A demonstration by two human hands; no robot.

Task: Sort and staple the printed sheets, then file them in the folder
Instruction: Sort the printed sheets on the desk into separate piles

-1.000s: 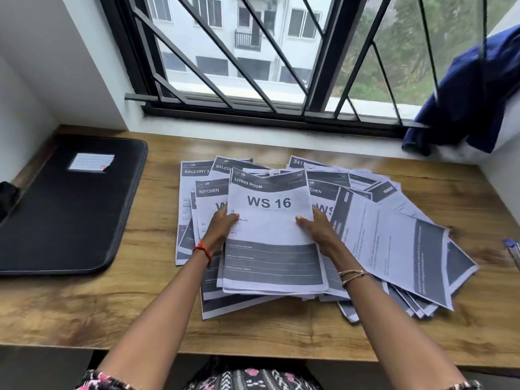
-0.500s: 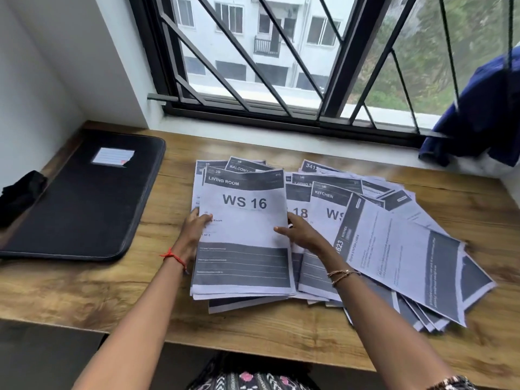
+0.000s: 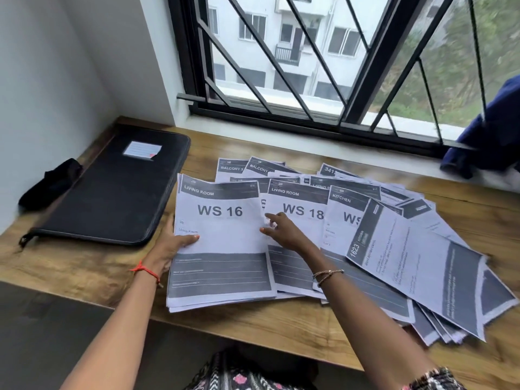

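Note:
A small stack of printed sheets topped by the "LIVING ROOM WS 16" sheet (image 3: 222, 220) lies at the left end of the paper spread. My left hand (image 3: 171, 246) grips its left edge, thumb on top. My right hand (image 3: 281, 232) reaches over the stack's right edge, fingers loosely bent, touching the "WS 18" sheet (image 3: 301, 212). A "KITCHEN" sheet (image 3: 346, 209) and several more printed sheets (image 3: 416, 266) fan out to the right. The black zip folder (image 3: 112, 192) lies shut at the table's left.
The wooden table (image 3: 281, 330) runs under a barred window (image 3: 309, 66). A black pouch (image 3: 47, 181) sits left of the folder by the wall. Blue cloth (image 3: 489, 136) hangs on the sill at far right. The table's front edge is near my body.
The WS 16 stack has slid left off the pile, uncovering the WS 18 sheet. My right hand left the stack's edge and now reaches toward WS 18.

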